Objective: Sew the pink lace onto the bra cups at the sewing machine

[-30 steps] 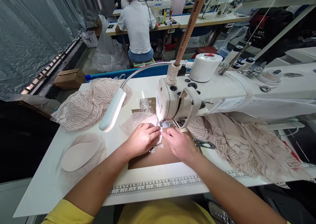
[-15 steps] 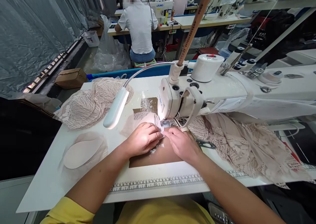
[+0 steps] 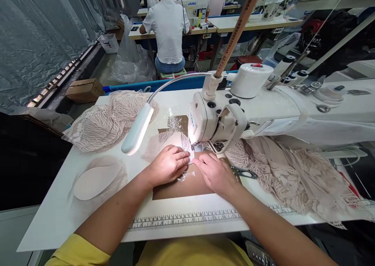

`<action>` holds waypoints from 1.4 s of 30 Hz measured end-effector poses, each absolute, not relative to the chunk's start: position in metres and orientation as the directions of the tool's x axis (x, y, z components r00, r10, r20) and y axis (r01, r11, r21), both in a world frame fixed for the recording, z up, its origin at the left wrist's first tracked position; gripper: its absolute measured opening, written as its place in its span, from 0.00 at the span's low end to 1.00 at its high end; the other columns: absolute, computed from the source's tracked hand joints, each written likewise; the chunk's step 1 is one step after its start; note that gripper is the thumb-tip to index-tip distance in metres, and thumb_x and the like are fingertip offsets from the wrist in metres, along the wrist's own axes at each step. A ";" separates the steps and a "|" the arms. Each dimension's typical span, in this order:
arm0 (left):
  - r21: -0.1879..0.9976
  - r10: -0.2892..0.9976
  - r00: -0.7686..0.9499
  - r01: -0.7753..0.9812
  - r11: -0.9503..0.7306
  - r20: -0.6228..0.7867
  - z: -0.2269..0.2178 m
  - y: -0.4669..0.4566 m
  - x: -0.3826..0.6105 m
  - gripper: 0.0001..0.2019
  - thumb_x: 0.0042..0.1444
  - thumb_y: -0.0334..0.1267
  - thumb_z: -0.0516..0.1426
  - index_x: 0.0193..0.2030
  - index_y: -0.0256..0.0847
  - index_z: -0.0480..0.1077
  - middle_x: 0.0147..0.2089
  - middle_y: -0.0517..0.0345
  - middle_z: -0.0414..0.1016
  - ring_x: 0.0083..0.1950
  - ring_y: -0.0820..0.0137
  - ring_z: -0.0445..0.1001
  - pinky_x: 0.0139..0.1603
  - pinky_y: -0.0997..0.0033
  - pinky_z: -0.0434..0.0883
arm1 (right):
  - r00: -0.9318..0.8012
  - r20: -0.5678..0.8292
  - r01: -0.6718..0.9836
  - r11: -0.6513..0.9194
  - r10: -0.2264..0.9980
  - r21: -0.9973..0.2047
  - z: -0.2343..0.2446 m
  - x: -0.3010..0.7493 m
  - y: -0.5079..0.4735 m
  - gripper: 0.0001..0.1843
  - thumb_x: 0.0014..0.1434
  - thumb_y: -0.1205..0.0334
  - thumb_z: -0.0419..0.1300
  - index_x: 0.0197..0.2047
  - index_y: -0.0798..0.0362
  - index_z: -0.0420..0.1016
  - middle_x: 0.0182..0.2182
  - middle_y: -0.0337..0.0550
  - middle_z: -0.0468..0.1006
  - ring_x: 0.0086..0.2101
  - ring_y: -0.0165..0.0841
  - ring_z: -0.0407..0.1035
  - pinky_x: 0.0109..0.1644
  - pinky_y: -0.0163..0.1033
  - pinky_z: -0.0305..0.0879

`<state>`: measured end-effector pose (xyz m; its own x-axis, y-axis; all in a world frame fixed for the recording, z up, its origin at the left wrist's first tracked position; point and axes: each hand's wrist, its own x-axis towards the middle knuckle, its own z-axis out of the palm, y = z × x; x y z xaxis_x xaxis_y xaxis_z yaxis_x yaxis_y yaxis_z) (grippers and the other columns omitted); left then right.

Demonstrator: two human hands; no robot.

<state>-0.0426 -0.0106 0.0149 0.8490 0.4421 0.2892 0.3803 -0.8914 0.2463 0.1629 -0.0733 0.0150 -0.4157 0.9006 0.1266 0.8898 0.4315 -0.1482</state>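
Observation:
A pale lace piece [image 3: 187, 144] lies under the needle of the sewing machine [image 3: 202, 119], with sheer fabric [image 3: 152, 148] spreading out to its left. My left hand [image 3: 170, 163] presses down on the lace from the left, fingers bent and held together on it. From the right, my right hand [image 3: 215, 171] pinches the lace's near edge with thumb and forefinger. Both hands rest over a brown sheet [image 3: 181, 190] on the table, just in front of the needle. The exact grip under the fingers is partly hidden.
A lamp [image 3: 137, 129] on a bendable neck hangs left of the needle. Lace cups [image 3: 99, 127] are stacked at the back left, an oval pad [image 3: 96, 182] on sheer fabric nearer. Scissors [image 3: 244, 172] and heaped lace [image 3: 287, 172] lie right. A person [image 3: 166, 29] sits ahead.
The lace by the needle now lies flatter and shows more between my hands. My left fingers have shifted slightly left and up. The view has moved a little.

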 end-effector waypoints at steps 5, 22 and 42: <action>0.236 0.476 0.824 0.419 -0.877 0.308 0.015 -0.006 -0.042 0.13 0.63 0.36 0.50 0.50 0.39 0.72 0.54 0.52 0.74 0.52 0.62 0.69 0.53 0.58 0.67 | -0.355 0.108 0.924 0.366 0.929 -0.109 0.015 0.157 -0.070 0.20 0.60 0.73 0.49 0.50 0.52 0.74 0.32 0.45 0.73 0.34 0.35 0.63 0.31 0.37 0.52; 0.211 0.688 0.650 0.659 -0.722 0.323 0.011 0.004 -0.041 0.16 0.60 0.40 0.51 0.51 0.38 0.70 0.57 0.44 0.69 0.57 0.54 0.65 0.56 0.51 0.64 | -0.371 0.237 0.900 0.411 0.898 -0.147 0.001 0.166 -0.069 0.19 0.61 0.70 0.50 0.51 0.52 0.75 0.35 0.44 0.75 0.31 0.33 0.64 0.32 0.38 0.55; 0.133 0.914 0.395 0.905 -0.405 0.096 0.046 -0.001 -0.074 0.26 0.55 0.48 0.55 0.58 0.38 0.62 0.59 0.40 0.64 0.58 0.49 0.64 0.52 0.49 0.65 | -0.461 0.336 0.834 0.531 0.821 -0.153 -0.005 0.174 -0.065 0.19 0.64 0.65 0.47 0.49 0.55 0.76 0.34 0.46 0.74 0.31 0.35 0.68 0.36 0.40 0.63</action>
<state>-0.0736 -0.0005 0.0459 0.3948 0.9137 0.0960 0.9047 -0.4049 0.1327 0.1742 -0.0654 -0.0049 -0.4612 0.8214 0.3356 0.8337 0.5306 -0.1529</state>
